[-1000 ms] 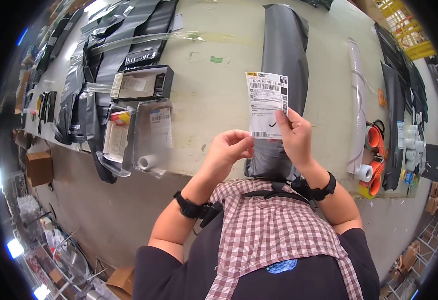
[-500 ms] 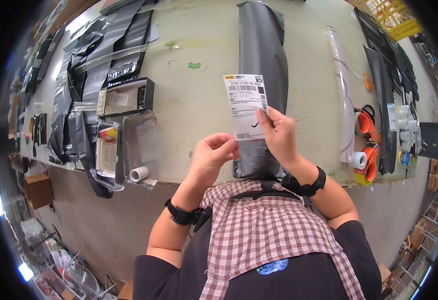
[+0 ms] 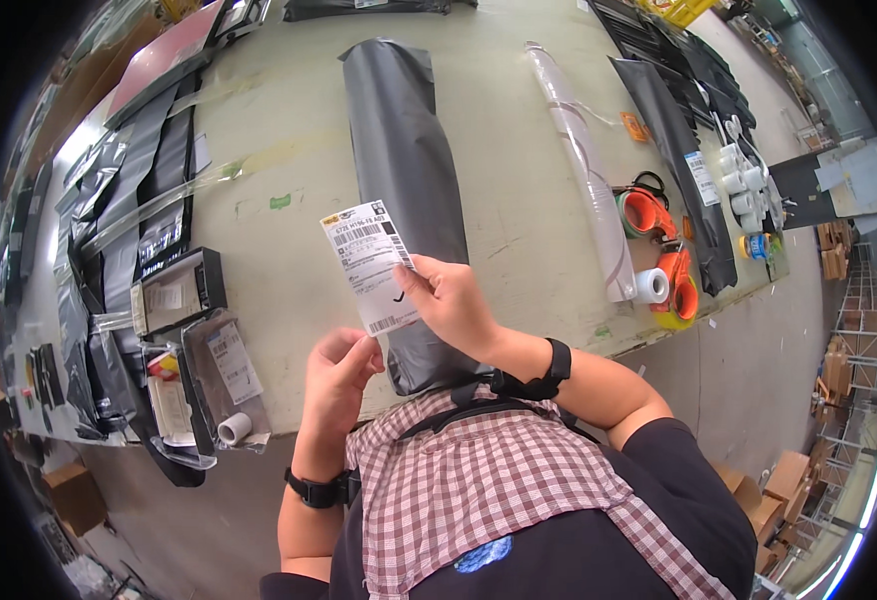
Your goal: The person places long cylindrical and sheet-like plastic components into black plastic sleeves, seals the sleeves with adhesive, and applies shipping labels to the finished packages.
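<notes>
A white printed shipping label [image 3: 364, 262] is held up in front of me, over a long dark grey plastic mailing bag [image 3: 404, 150] that lies lengthwise on the table. My right hand [image 3: 449, 305] pinches the label's right edge between thumb and fingers. At the label's lower left corner, my left hand [image 3: 342, 372] is closed, with thumb and forefinger gripping that corner. Part of the bag's near half is hidden behind the label and my right hand.
Left on the table [image 3: 289, 130] lie stacked black mailing bags [image 3: 124, 190], an open black box [image 3: 181, 292] and a small paper roll [image 3: 235, 428]. To the right are a clear-wrapped long tube [image 3: 584, 170], orange tape dispensers [image 3: 649, 212], another labelled bag [image 3: 674, 170] and several white rolls [image 3: 739, 183].
The view has turned and shifted, so the table's contents appear tilted and moved. Both hands still hold the label over the grey bag.
</notes>
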Demonstrator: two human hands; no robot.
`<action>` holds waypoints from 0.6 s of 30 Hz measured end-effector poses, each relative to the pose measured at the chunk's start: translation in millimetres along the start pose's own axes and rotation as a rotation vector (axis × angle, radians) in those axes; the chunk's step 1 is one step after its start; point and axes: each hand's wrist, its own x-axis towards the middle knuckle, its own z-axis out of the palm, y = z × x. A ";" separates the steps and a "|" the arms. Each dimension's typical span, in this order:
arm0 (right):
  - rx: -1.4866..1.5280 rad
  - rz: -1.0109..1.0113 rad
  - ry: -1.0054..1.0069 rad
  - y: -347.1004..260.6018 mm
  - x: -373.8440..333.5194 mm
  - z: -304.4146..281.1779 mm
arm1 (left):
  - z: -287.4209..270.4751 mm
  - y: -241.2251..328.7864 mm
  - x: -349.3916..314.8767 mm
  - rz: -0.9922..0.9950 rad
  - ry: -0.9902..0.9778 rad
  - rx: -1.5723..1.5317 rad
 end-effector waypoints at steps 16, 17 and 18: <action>0.019 -0.008 0.022 -2.9 -3.8 -1.6 | 0.0 -1.8 -2.4 0.022 0.005 -0.050; 0.059 -0.027 0.056 -4.2 -3.7 1.9 | 0.2 -1.6 -2.8 0.019 0.003 -0.051; 0.066 -0.026 0.046 -3.0 -3.7 2.7 | 0.5 -1.4 -3.2 0.017 0.000 -0.052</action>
